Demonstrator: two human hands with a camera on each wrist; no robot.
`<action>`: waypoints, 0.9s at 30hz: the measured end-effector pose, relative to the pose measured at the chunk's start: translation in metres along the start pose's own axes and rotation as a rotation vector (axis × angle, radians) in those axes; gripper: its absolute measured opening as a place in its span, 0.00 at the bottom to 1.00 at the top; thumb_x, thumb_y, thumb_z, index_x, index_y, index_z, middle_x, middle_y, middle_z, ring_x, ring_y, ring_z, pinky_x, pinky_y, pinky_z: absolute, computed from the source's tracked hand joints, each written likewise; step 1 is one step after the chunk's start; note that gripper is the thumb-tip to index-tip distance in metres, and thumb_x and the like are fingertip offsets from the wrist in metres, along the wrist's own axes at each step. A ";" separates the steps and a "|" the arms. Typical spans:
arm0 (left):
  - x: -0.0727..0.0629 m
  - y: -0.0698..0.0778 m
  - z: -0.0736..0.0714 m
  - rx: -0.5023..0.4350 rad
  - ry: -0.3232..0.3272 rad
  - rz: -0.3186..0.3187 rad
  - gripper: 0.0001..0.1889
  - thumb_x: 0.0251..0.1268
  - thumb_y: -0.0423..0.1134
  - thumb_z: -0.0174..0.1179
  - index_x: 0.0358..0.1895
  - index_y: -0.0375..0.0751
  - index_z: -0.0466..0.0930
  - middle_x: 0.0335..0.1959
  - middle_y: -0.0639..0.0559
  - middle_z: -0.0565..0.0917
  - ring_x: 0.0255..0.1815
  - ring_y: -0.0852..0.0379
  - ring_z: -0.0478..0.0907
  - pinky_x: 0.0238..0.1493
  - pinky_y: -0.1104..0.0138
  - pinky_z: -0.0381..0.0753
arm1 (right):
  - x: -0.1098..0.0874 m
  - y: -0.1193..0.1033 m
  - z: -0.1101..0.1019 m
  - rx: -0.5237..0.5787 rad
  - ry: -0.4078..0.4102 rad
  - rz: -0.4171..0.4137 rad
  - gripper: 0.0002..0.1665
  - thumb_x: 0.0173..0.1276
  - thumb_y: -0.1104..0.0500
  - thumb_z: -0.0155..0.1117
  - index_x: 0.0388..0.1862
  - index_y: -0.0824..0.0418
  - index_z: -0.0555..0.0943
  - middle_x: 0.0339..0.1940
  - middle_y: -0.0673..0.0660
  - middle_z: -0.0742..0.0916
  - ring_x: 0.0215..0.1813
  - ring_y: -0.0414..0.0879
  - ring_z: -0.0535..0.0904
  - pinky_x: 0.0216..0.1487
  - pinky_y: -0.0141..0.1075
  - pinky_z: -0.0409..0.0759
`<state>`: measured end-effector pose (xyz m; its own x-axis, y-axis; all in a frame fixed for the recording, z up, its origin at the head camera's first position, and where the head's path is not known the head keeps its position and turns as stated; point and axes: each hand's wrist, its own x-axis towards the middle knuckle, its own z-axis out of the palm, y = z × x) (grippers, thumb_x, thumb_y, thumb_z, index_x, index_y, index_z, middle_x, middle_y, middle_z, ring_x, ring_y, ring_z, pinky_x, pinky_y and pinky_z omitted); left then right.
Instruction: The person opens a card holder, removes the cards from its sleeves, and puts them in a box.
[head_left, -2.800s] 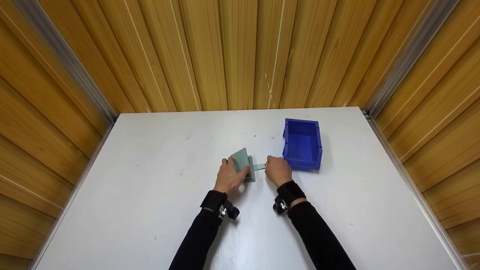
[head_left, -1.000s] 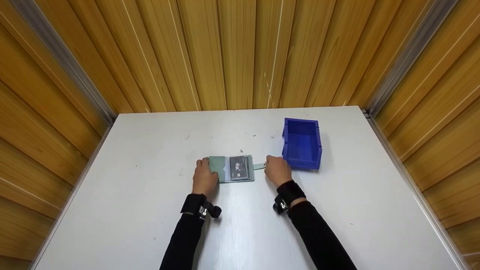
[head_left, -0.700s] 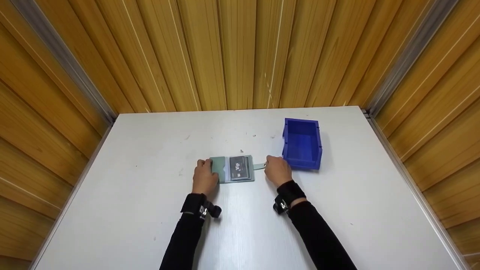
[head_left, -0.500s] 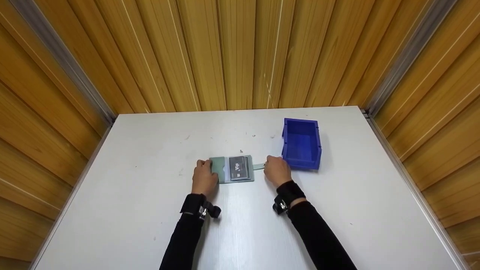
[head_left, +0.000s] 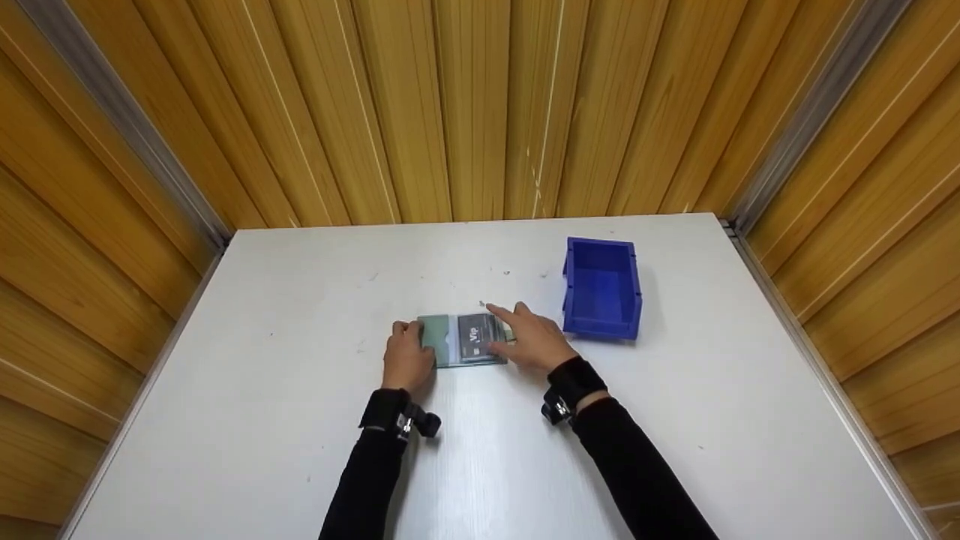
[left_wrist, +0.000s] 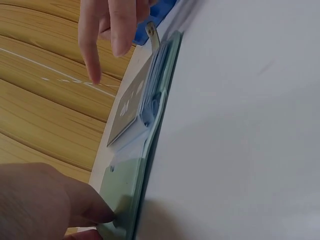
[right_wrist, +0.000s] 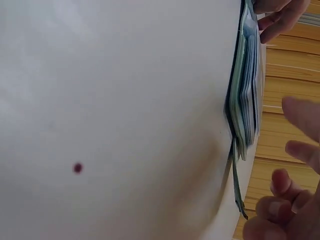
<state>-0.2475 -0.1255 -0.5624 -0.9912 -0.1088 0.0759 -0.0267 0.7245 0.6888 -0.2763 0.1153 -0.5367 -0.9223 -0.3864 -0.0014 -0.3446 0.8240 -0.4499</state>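
Observation:
A pale green card holder (head_left: 434, 334) lies unfolded on the white table, clear plastic sleeves stacked on its right half. The top sleeve shows a dark card (head_left: 474, 337) printed "Vip". My left hand (head_left: 407, 354) pinches the left cover at its outer edge; the left wrist view has the thumb (left_wrist: 95, 207) on the green inner face. Above the right edge of the sleeves hovers my right hand (head_left: 536, 341), thumb and forefinger spread and nothing between them. The strap (right_wrist: 237, 180) with its metal snap sticks out beyond the right cover, mostly hidden under that hand in the head view.
A blue plastic bin (head_left: 602, 289) stands on the table behind and to the right of my right hand. Wood-patterned panels (head_left: 472, 112) rise along the table's back edge and both sides. Small marks dot the white tabletop (head_left: 300, 390).
Earlier, my left hand swung the cover over to the left, uncovering the cards. My right hand has since let go of the strap, opened its fingers and moved left over the sleeves.

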 end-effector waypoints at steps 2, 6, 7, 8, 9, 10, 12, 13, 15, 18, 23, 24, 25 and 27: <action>0.000 0.000 0.000 -0.003 0.002 -0.004 0.28 0.63 0.28 0.58 0.69 0.26 0.73 0.62 0.30 0.73 0.61 0.32 0.76 0.63 0.45 0.77 | 0.000 -0.002 0.000 -0.016 -0.064 0.002 0.47 0.68 0.35 0.69 0.82 0.42 0.64 0.52 0.62 0.80 0.38 0.53 0.76 0.46 0.50 0.79; 0.000 -0.002 0.000 -0.008 0.008 -0.010 0.29 0.62 0.28 0.58 0.69 0.26 0.73 0.61 0.31 0.73 0.61 0.32 0.76 0.64 0.45 0.76 | 0.000 -0.001 0.002 -0.046 -0.128 0.020 0.50 0.66 0.32 0.70 0.83 0.39 0.62 0.59 0.65 0.80 0.46 0.57 0.80 0.55 0.54 0.80; 0.000 -0.002 0.000 -0.011 0.009 -0.010 0.29 0.62 0.28 0.58 0.69 0.26 0.74 0.61 0.31 0.73 0.61 0.32 0.76 0.64 0.45 0.76 | 0.000 0.000 0.003 -0.052 -0.136 0.022 0.50 0.65 0.32 0.69 0.83 0.39 0.62 0.60 0.66 0.80 0.48 0.57 0.80 0.57 0.54 0.80; 0.000 -0.002 0.000 -0.013 0.010 -0.009 0.29 0.62 0.28 0.58 0.68 0.26 0.74 0.61 0.31 0.73 0.61 0.32 0.76 0.64 0.45 0.76 | 0.000 0.001 0.003 -0.052 -0.142 0.023 0.50 0.65 0.32 0.70 0.83 0.39 0.62 0.60 0.66 0.80 0.48 0.57 0.80 0.57 0.54 0.80; 0.000 -0.002 0.000 -0.014 0.010 -0.009 0.28 0.62 0.28 0.58 0.68 0.26 0.74 0.61 0.31 0.73 0.61 0.32 0.76 0.64 0.45 0.76 | 0.000 0.001 0.003 -0.053 -0.145 0.023 0.50 0.66 0.32 0.69 0.83 0.38 0.62 0.60 0.65 0.80 0.48 0.57 0.80 0.57 0.54 0.80; 0.000 -0.001 0.001 -0.013 0.009 -0.006 0.28 0.62 0.28 0.58 0.68 0.26 0.74 0.61 0.31 0.73 0.61 0.32 0.76 0.64 0.45 0.76 | 0.000 0.002 0.003 -0.055 -0.148 0.024 0.50 0.66 0.32 0.69 0.83 0.38 0.62 0.60 0.66 0.81 0.49 0.57 0.80 0.58 0.54 0.80; 0.001 -0.001 0.001 -0.013 0.007 -0.008 0.28 0.63 0.29 0.58 0.69 0.27 0.74 0.62 0.31 0.73 0.62 0.32 0.76 0.65 0.45 0.76 | 0.000 0.003 0.002 -0.055 -0.152 0.028 0.49 0.66 0.32 0.69 0.83 0.37 0.62 0.62 0.66 0.80 0.51 0.58 0.81 0.60 0.54 0.80; 0.001 -0.001 0.001 -0.010 0.008 -0.005 0.29 0.62 0.29 0.58 0.69 0.27 0.74 0.62 0.31 0.73 0.62 0.32 0.76 0.64 0.45 0.76 | 0.000 0.003 0.002 -0.054 -0.157 0.033 0.50 0.66 0.32 0.69 0.83 0.37 0.62 0.63 0.67 0.80 0.53 0.60 0.81 0.61 0.55 0.79; 0.001 -0.001 0.002 -0.002 0.010 0.002 0.29 0.62 0.29 0.58 0.68 0.26 0.74 0.61 0.31 0.73 0.61 0.32 0.76 0.64 0.45 0.76 | 0.001 0.003 0.001 -0.054 -0.168 0.049 0.50 0.66 0.32 0.69 0.83 0.36 0.61 0.67 0.69 0.78 0.57 0.63 0.81 0.63 0.56 0.78; 0.002 -0.002 0.002 0.000 0.008 0.005 0.29 0.61 0.29 0.59 0.68 0.26 0.74 0.61 0.31 0.74 0.61 0.32 0.76 0.64 0.45 0.76 | 0.001 0.002 0.000 -0.049 -0.187 0.069 0.50 0.66 0.31 0.69 0.83 0.35 0.60 0.73 0.71 0.74 0.65 0.67 0.78 0.67 0.58 0.76; 0.001 -0.001 0.001 -0.007 -0.014 -0.026 0.27 0.65 0.30 0.59 0.69 0.27 0.74 0.64 0.32 0.73 0.64 0.34 0.75 0.65 0.46 0.76 | 0.003 0.003 0.001 -0.029 -0.196 0.053 0.49 0.66 0.32 0.69 0.82 0.37 0.63 0.72 0.72 0.74 0.65 0.67 0.78 0.67 0.57 0.76; 0.001 -0.001 0.001 -0.005 -0.011 -0.030 0.27 0.66 0.30 0.59 0.69 0.27 0.74 0.64 0.32 0.73 0.65 0.34 0.75 0.65 0.46 0.76 | 0.003 0.003 0.001 -0.026 -0.195 0.051 0.49 0.66 0.32 0.69 0.82 0.37 0.63 0.73 0.72 0.74 0.66 0.66 0.78 0.68 0.57 0.76; 0.001 0.000 0.002 -0.001 -0.003 -0.028 0.27 0.66 0.30 0.60 0.68 0.28 0.74 0.64 0.32 0.73 0.64 0.35 0.75 0.65 0.46 0.77 | 0.003 0.004 0.001 -0.024 -0.194 0.047 0.48 0.66 0.33 0.69 0.82 0.38 0.63 0.71 0.72 0.75 0.65 0.65 0.78 0.67 0.57 0.76; 0.000 0.001 0.003 0.016 0.024 -0.019 0.26 0.65 0.28 0.60 0.68 0.29 0.76 0.64 0.32 0.74 0.63 0.35 0.76 0.62 0.47 0.78 | 0.004 0.004 0.002 -0.027 -0.197 0.044 0.49 0.66 0.32 0.70 0.82 0.38 0.63 0.69 0.70 0.77 0.61 0.63 0.80 0.66 0.55 0.77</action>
<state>-0.2475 -0.1227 -0.5637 -0.9870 -0.1391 0.0801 -0.0482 0.7331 0.6784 -0.2808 0.1161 -0.5402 -0.8855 -0.4210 -0.1963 -0.3116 0.8518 -0.4211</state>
